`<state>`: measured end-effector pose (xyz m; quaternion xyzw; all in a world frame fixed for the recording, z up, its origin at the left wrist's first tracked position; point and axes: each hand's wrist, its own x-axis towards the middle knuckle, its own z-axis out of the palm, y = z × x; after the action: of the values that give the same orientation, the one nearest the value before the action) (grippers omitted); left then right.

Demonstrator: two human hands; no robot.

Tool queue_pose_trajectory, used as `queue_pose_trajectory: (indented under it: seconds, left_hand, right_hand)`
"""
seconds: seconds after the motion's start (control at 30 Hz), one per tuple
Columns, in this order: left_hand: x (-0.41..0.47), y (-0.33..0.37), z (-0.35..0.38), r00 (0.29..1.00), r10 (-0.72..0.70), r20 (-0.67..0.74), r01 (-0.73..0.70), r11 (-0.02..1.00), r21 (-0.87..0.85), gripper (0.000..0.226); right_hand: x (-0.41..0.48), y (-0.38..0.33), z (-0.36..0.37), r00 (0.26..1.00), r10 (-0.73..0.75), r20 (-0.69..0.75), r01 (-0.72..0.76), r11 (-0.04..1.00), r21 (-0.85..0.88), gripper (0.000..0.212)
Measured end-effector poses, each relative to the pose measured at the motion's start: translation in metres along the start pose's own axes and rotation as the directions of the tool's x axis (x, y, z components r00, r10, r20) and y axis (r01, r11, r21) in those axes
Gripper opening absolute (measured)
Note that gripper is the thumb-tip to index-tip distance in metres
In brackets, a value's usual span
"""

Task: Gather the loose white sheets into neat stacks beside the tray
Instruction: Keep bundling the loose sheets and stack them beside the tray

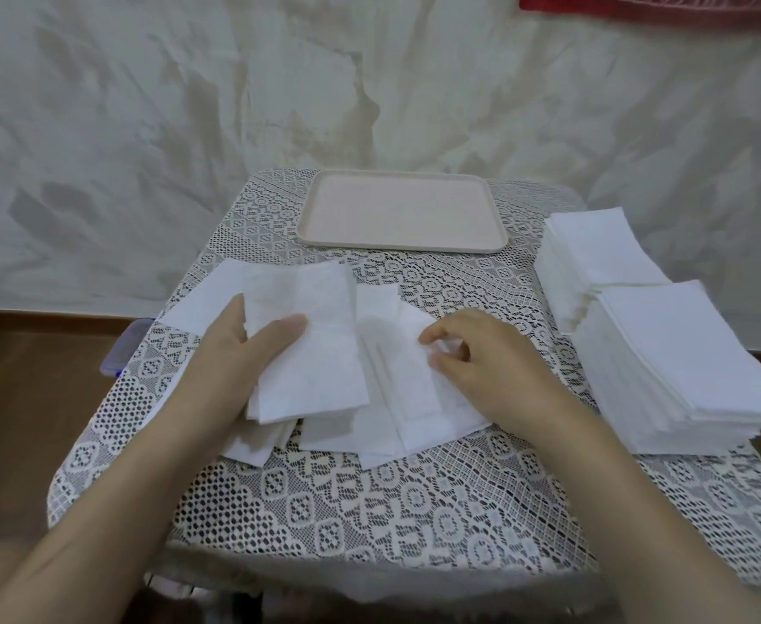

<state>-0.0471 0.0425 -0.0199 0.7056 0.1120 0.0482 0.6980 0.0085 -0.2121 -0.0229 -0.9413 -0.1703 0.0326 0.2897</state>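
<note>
Loose white sheets lie overlapping in the middle of the lace-covered table. My left hand holds a small bundle of sheets, thumb on top and fingers underneath. My right hand pinches the edge of one sheet lying on the pile, fingers curled. A pale pink tray sits at the table's far side, with nothing in it. Two tall neat stacks of white sheets stand at the right: a far stack and a near stack.
The small table is covered by a white lace cloth and drops off on all sides. A blue-lidded plastic box peeks out at the left edge. A draped pale cloth hangs behind, and brown floor lies to the left.
</note>
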Motion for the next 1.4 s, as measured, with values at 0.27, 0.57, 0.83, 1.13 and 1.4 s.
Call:
queue_pose_trajectory:
  seconds: [0.27,0.57,0.83,1.13,1.4]
  left_hand:
    - [0.002,-0.002,0.001,1.0,0.021,-0.016,-0.021,1.0,-0.002,0.027]
    - [0.0,0.001,-0.002,1.0,0.016,0.023,-0.015,0.999,-0.047,0.032]
    - [0.006,0.006,-0.019,0.999,-0.028,0.017,0.028,0.999,-0.026,0.035]
    - [0.004,0.005,-0.017,1.0,-0.009,0.017,0.01,0.999,-0.037,0.029]
    - [0.005,0.0,-0.023,1.0,-0.005,-0.01,0.005,0.999,-0.043,0.031]
  right_hand:
    - [0.01,-0.001,-0.003,0.998,-0.027,0.051,0.031,0.997,-0.077,0.015]
    - [0.009,0.004,-0.015,0.996,0.079,-0.04,-0.067,0.967,0.246,0.023]
    - [-0.007,-0.001,0.0,0.97,0.243,0.01,-0.243,0.97,0.014,0.033]
    - [-0.003,-0.002,-0.004,0.977,0.201,0.063,-0.21,0.953,0.219,0.021]
    - [-0.005,0.002,-0.003,0.971,0.218,0.093,-0.237,0.899,0.369,0.017]
